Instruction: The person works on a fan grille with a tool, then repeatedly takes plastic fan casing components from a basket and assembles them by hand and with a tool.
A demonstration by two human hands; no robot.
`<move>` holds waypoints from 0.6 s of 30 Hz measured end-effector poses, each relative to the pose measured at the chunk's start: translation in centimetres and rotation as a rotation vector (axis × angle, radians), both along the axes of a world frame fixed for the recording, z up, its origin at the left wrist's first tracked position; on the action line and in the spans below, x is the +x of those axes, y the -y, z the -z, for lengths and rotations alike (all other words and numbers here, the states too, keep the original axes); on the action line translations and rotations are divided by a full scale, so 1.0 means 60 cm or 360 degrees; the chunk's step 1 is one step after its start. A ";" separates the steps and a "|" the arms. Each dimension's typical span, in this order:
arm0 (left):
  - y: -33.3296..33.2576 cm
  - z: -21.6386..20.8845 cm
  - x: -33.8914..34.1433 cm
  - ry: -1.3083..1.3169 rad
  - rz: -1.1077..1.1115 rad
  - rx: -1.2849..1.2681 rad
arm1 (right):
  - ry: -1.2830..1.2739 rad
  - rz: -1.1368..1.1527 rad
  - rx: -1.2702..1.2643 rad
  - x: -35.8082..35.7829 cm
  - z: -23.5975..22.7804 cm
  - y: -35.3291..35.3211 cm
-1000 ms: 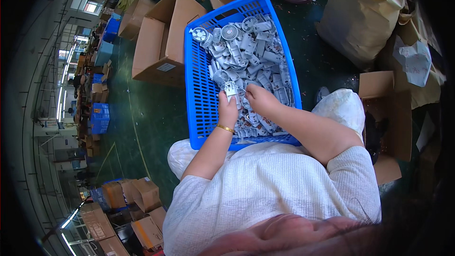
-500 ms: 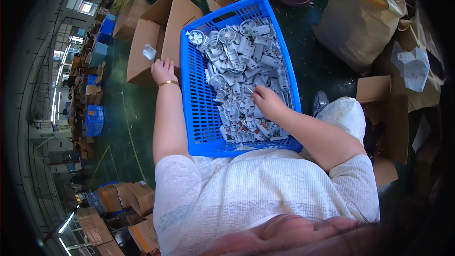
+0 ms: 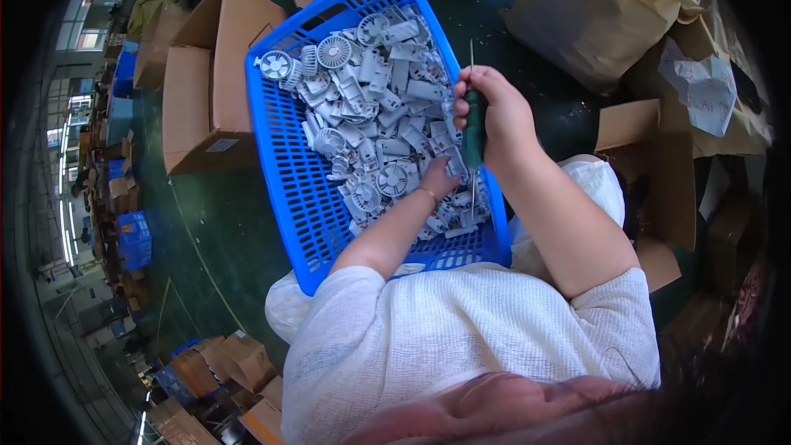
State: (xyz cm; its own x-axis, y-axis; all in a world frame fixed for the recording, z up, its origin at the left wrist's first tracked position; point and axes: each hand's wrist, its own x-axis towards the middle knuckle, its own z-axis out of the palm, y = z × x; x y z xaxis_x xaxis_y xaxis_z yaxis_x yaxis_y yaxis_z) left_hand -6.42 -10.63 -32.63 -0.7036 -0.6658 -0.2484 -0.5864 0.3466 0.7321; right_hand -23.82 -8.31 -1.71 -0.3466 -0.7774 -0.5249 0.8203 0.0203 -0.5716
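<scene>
A blue plastic crate (image 3: 284, 189) in front of me is heaped with white handheld fan parts (image 3: 375, 103), including round caged fan heads and casing pieces. My left hand (image 3: 439, 180) reaches into the heap on its right side, fingers closed at a pale plastic casing piece (image 3: 451, 161); the fingertips are partly hidden. Just above the crate's right edge, my right hand (image 3: 504, 115) grips a screwdriver (image 3: 473, 128) by its dark green handle. Its thin metal shaft points away from me, and another thin rod shows below the handle.
An open cardboard box (image 3: 194, 103) stands left of the crate. Another open box (image 3: 651, 169) sits to the right, below a large brown sack (image 3: 585, 21). More cartons (image 3: 222, 363) are stacked at the lower left on the green floor (image 3: 214, 239).
My left hand has moved from the left box into the crate; the white piece in the air over that box is gone from view. My right hand has risen rightward with the screwdriver.
</scene>
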 end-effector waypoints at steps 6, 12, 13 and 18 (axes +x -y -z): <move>-0.021 0.022 -0.068 0.0446 -0.0504 0.0129 | 0.0097 -0.0082 -0.0020 0.013 0.001 -0.004; 0.005 0.001 -0.055 0.0230 -0.0569 0.0409 | 0.0127 -0.0125 -0.0021 0.017 0.014 0.000; 0.008 -0.012 -0.042 0.0179 -0.0647 0.0536 | 0.0101 -0.0129 -0.0003 0.017 0.018 0.000; 0.011 -0.130 0.044 -0.0184 -0.0775 0.0553 | 0.0029 -0.0274 0.0025 0.024 0.041 0.002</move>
